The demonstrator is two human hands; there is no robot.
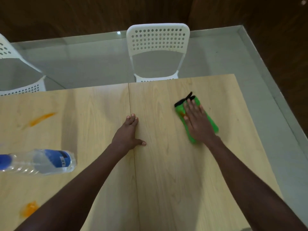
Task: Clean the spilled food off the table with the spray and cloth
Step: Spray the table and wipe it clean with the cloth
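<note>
A green cloth (pixel 211 122) with a black loop lies on the right part of the wooden table (pixel 166 180). My right hand (pixel 197 121) lies flat on top of the cloth, fingers spread, pressing it down; an orange stain shows on the cloth by my thumb. My left hand (pixel 128 134) rests flat on the table's middle seam, holding nothing. A clear plastic bottle (pixel 40 161) with a blue label and blue cap lies on its side at the left. An orange smear (pixel 41 119) marks the far left of the table, and another orange spill (pixel 29 209) sits near the front left.
A white perforated chair (pixel 157 52) stands behind the table's far edge, and a second white chair (pixel 15 72) is at the far left. The table's right edge (pixel 260 139) runs diagonally beside grey floor. Dark wooden walls lie beyond.
</note>
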